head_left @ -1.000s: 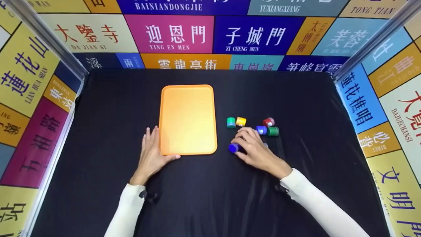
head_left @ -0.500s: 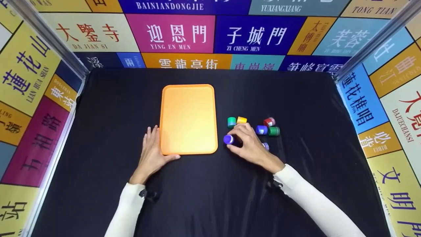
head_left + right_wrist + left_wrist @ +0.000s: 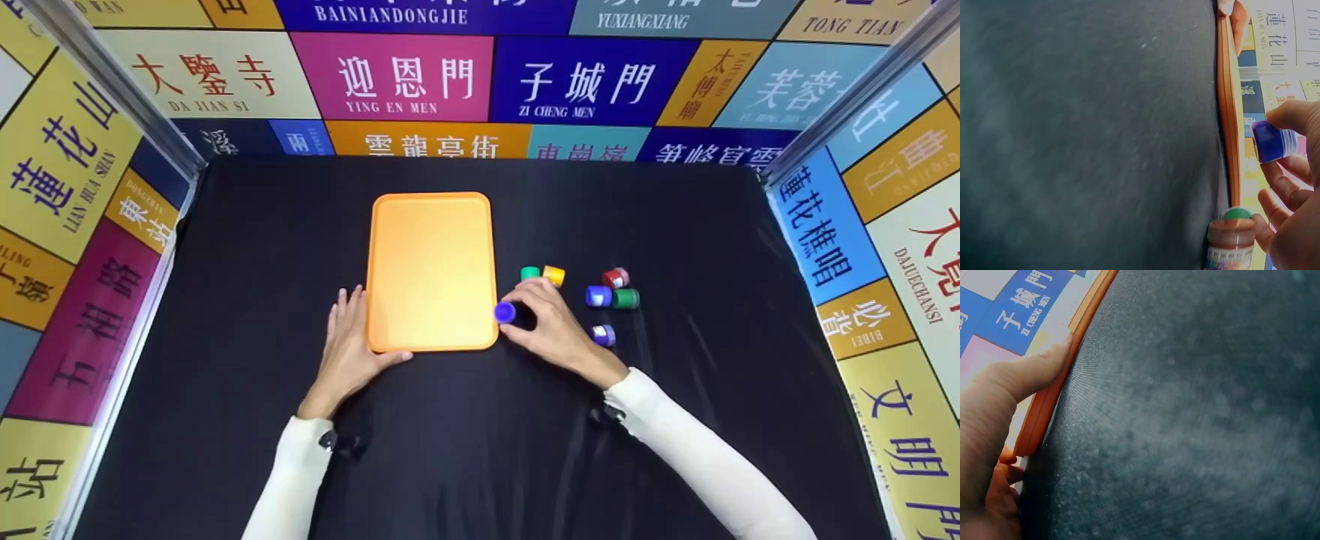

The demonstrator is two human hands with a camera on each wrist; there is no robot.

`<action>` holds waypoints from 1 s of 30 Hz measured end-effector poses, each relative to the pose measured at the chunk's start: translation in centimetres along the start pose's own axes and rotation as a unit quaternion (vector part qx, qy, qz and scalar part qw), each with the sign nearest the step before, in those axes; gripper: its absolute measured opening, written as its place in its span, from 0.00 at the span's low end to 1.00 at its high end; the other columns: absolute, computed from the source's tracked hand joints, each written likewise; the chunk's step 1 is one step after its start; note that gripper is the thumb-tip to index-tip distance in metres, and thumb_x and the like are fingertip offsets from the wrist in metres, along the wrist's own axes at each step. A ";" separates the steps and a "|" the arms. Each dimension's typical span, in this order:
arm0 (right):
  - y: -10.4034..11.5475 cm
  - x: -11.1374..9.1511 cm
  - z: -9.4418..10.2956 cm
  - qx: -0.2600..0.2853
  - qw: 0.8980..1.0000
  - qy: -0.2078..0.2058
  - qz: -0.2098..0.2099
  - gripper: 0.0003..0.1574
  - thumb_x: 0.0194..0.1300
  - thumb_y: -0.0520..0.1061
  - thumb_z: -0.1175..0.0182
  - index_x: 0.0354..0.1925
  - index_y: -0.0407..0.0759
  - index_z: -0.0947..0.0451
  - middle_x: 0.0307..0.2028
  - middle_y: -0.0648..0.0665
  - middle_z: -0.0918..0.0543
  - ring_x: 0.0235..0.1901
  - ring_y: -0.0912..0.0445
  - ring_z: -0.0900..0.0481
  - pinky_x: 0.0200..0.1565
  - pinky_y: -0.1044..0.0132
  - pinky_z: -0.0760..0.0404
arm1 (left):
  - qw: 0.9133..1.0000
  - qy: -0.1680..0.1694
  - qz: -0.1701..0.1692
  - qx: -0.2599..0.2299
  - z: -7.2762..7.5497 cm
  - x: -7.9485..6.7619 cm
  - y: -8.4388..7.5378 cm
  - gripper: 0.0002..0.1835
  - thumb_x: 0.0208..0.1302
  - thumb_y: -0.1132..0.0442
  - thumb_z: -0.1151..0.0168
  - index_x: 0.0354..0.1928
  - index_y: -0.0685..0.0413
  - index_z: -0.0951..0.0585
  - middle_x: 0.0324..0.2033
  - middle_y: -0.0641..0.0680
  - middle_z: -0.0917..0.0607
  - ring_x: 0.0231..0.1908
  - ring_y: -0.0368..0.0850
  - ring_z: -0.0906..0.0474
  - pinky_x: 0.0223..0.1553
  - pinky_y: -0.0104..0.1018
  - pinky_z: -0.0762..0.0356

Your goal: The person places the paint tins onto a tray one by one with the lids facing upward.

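Note:
An orange tray (image 3: 431, 270) lies flat on the black cloth. My left hand (image 3: 349, 352) rests at its near left corner, fingers straight along the left side; in the left wrist view the thumb (image 3: 1044, 368) lies on the rim. My right hand (image 3: 551, 326) pinches a small paint jar with a blue-purple lid (image 3: 505, 312) between thumb and fingers, at the tray's right edge. In the right wrist view this blue jar (image 3: 1270, 140) shows tilted near the orange rim (image 3: 1230, 112). Whether it touches the tray I cannot tell.
Right of the tray lie several more jars: teal-green (image 3: 529, 273), yellow (image 3: 554, 275), red (image 3: 615, 278), blue (image 3: 598, 296), dark green (image 3: 625, 299) and blue-purple (image 3: 602, 335). A labelled jar (image 3: 1231, 247) stands low in the right wrist view. Printed panels (image 3: 390, 79) wall the cloth.
My right hand has moved left and slightly away from me with the blue-purple-lidded jar, up to the tray's right edge, uncovering another blue-purple jar. The left hand stays at the tray.

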State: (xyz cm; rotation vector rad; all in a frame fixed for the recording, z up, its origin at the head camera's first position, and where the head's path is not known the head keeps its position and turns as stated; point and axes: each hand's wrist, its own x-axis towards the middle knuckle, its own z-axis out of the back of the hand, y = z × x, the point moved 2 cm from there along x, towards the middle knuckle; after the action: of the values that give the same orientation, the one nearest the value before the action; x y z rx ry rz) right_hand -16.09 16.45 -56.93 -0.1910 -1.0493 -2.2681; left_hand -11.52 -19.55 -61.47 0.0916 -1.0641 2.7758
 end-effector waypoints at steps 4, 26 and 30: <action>0.4 0.5 -0.8 0.008 1.000 -0.004 -0.004 0.22 0.62 0.42 0.18 0.52 0.40 0.12 0.53 0.40 0.15 0.60 0.44 0.23 0.66 0.48 0.22 | 1.000 -0.001 0.000 -0.005 0.0 0.0 0.0 0.73 0.50 0.39 0.12 0.86 0.68 0.46 0.86 0.70 0.46 0.87 0.69 0.62 0.86 0.62 0.66; 2.0 3.6 -6.8 0.075 0.997 0.002 0.012 0.21 0.61 0.41 0.17 0.51 0.41 0.11 0.47 0.45 0.14 0.54 0.48 0.23 0.57 0.58 0.22 | 1.000 -0.006 -0.018 -0.008 -0.2 0.2 0.2 0.72 0.50 0.38 0.13 0.86 0.69 0.45 0.85 0.70 0.43 0.86 0.72 0.61 0.86 0.64 0.66; 2.6 4.2 -7.8 0.079 0.997 0.018 0.014 0.22 0.62 0.42 0.18 0.52 0.41 0.12 0.48 0.44 0.14 0.56 0.48 0.23 0.60 0.57 0.22 | 1.000 -0.012 -0.023 -0.006 -0.1 0.1 0.3 0.71 0.50 0.40 0.12 0.85 0.69 0.43 0.85 0.71 0.42 0.86 0.74 0.59 0.86 0.66 0.66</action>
State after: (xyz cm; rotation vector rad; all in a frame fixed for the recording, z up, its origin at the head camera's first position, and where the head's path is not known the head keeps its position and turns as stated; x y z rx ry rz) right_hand -16.96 7.47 -58.99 -0.0991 -1.1932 -2.1456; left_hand -11.65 -19.66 -61.74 0.1452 -1.0707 2.7336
